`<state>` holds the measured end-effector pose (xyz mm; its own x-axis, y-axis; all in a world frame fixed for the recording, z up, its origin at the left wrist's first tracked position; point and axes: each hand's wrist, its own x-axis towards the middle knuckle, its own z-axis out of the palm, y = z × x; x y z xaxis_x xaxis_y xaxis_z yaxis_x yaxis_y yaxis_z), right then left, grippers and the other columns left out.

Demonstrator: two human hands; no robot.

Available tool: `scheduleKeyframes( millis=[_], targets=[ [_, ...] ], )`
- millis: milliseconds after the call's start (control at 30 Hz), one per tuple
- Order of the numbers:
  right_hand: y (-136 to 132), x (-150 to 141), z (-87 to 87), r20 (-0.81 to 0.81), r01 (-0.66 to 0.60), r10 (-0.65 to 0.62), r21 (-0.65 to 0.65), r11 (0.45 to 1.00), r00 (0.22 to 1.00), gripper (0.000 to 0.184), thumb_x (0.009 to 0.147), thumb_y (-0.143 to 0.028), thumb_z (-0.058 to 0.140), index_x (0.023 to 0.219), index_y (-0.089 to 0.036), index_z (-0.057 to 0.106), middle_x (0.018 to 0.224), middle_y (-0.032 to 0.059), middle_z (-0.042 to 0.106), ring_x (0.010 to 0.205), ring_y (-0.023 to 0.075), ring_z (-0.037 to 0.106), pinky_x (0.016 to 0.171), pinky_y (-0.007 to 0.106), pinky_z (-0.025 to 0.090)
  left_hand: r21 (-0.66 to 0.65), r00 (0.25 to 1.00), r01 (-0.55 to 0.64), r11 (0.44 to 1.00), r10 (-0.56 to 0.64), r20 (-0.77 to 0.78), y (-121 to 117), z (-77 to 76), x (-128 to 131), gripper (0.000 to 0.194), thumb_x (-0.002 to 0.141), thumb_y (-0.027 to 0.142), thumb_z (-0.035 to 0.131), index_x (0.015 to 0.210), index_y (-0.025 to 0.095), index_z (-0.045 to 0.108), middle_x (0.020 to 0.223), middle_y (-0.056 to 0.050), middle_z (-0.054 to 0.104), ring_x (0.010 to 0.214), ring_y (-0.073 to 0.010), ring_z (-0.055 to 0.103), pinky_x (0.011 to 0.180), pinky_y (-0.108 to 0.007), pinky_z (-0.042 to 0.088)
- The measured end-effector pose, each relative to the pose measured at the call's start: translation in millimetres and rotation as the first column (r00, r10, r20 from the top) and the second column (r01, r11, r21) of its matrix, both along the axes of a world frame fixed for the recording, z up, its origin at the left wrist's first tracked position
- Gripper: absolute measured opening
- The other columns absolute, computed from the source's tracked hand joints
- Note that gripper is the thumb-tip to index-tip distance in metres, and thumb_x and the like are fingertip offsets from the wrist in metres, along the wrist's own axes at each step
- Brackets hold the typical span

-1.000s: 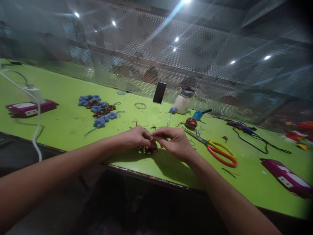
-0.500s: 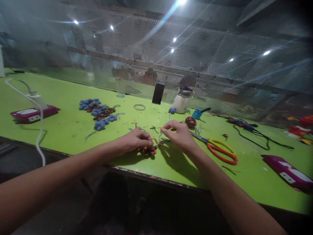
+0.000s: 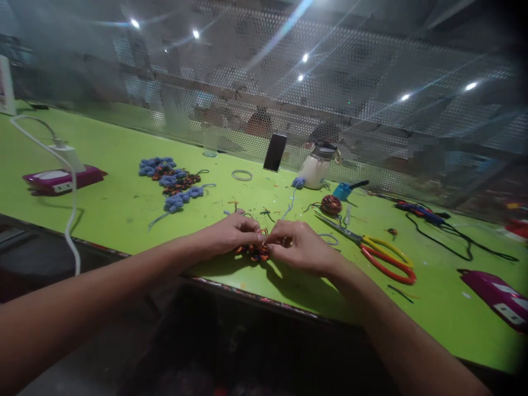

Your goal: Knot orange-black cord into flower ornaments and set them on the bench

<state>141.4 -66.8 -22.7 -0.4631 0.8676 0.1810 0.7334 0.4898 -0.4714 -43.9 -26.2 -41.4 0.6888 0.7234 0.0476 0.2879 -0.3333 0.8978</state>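
Observation:
Near the table's front edge, a small knotted cord piece [image 3: 253, 252] in black and orange lies under my fingers. My left hand [image 3: 235, 231] pinches its upper edge. My right hand [image 3: 299, 246] has come up against its right side, thumb and forefinger pinched close to the left fingertips. Thin cord ends show between the two hands, but exactly what the right fingertips grip is too small to tell. Behind the hands, a ball of dark red and black cord [image 3: 331, 204] rests beside open scissors [image 3: 385, 256] with yellow and red handles.
Blue and dark knotted flower strips [image 3: 177, 179] lie at left. A phone [image 3: 275, 152] and a white jug [image 3: 315, 168] stand at the back, near a blue pot [image 3: 341, 191]. Purple power strips [image 3: 66, 179] sit at both sides. A grey ring [image 3: 241, 175] and cord scraps lie about.
My right hand has moved left and down, from above the cord piece to its side, meeting the left hand. A grey ring behind the right hand now shows. The view has shifted slightly.

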Motion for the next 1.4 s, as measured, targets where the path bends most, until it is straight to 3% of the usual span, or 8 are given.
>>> scheduleKeyframes(
  millis=[233,400,567,700,900,1100,1233,1400],
  targets=[
    [0.3,-2.0,-7.8,0.004,-0.009,0.009,0.01,1.0,1.0,0.014,0.075,-0.015,0.055,0.073,-0.015,0.068,0.068,0.0032,0.063,0.059,0.0101,0.051,0.055,0.022,0.035,0.0,0.999,-0.001,1.0,0.001,-0.033,-0.2,-3.0,0.9,0.03,0.074,0.038,0.057,0.072,0.009,0.064,0.064,-0.003,0.058,0.059,-0.0114,0.049,0.055,-0.023,0.034],
    [0.8,-2.4,-3.6,-0.028,-0.006,0.007,0.029,1.0,1.0,0.012,0.075,-0.014,0.056,0.069,-0.015,0.066,0.066,0.0025,0.06,0.058,0.0096,0.049,0.055,0.022,0.036,-0.037,1.0,-0.002,0.999,0.001,-0.021,-1.9,-1.4,-1.4,0.028,0.074,0.037,0.059,0.073,0.01,0.064,0.067,-0.005,0.062,0.062,-0.0132,0.053,0.055,-0.024,0.036],
    [0.3,-3.0,-0.9,-0.07,0.014,-0.009,0.061,0.998,0.998,0.011,0.074,-0.011,0.056,0.067,-0.013,0.064,0.064,0.0021,0.058,0.059,0.0103,0.049,0.055,0.023,0.038,-0.107,0.998,-0.033,0.994,0.039,0.056,-2.0,-3.6,-1.8,0.026,0.072,0.036,0.062,0.074,0.01,0.062,0.069,-0.006,0.063,0.061,-0.0127,0.054,0.055,-0.024,0.037],
    [-1.6,-3.1,-1.8,-0.083,-0.047,0.057,0.119,0.992,0.995,0.012,0.074,-0.009,0.055,0.066,-0.014,0.062,0.063,0.0009,0.055,0.058,0.0099,0.049,0.056,0.023,0.039,-0.141,0.991,-0.012,0.99,0.03,0.128,1.2,-8.5,0.4,0.02,0.068,0.03,0.066,0.073,0.012,0.059,0.069,-0.004,0.063,0.063,-0.0126,0.055,0.06,-0.025,0.04],
    [-1.5,-4.1,-6.3,-0.061,-0.182,0.205,0.273,0.945,0.977,0.012,0.076,-0.007,0.053,0.073,-0.015,0.061,0.086,0.0064,0.057,0.079,0.0134,0.054,0.07,0.028,0.045,-0.086,0.993,-0.012,0.996,0.022,0.12,3.8,-13.1,3.5,0.02,0.065,0.026,0.068,0.075,0.013,0.057,0.07,-0.003,0.061,0.066,-0.013,0.055,0.062,-0.025,0.04],
    [-3.1,-10.5,-18.3,0.029,-0.145,0.147,0.432,0.89,0.989,0.011,0.078,-0.008,0.05,0.074,-0.013,0.058,0.108,0.0145,0.051,0.096,0.0213,0.05,0.077,0.037,0.047,-0.024,0.979,-0.2,0.979,0.201,0.04,-0.9,-8.0,10.0,0.015,0.058,0.015,0.063,0.068,0.013,0.052,0.055,0.004,0.05,0.052,-0.0096,0.047,0.049,-0.022,0.033],
    [-6.4,-13.9,-22.2,0.133,-0.178,0.128,0.498,0.849,0.983,0.015,0.08,-0.007,0.046,0.08,-0.014,0.059,0.121,0.0156,0.048,0.101,0.0249,0.048,0.081,0.043,0.045,-0.167,0.977,-0.157,0.973,0.178,0.121,-2.0,-6.7,11.3,0.028,0.055,0.009,0.061,0.08,0.014,0.05,0.054,0.006,0.052,0.05,-0.01,0.049,0.049,-0.022,0.035],
    [-3.4,-11.3,-19.3,0.108,-0.287,0.266,0.4,0.87,0.958,0.014,0.082,-0.009,0.045,0.079,-0.016,0.057,0.121,0.0114,0.051,0.104,0.0211,0.05,0.084,0.038,0.045,-0.255,0.976,-0.094,0.962,0.139,0.167,-1.6,-5.1,10.4,0.053,0.053,0.008,0.065,0.102,0.013,0.044,0.059,0.004,0.058,0.055,-0.0135,0.056,0.053,-0.025,0.04]
  ],
)
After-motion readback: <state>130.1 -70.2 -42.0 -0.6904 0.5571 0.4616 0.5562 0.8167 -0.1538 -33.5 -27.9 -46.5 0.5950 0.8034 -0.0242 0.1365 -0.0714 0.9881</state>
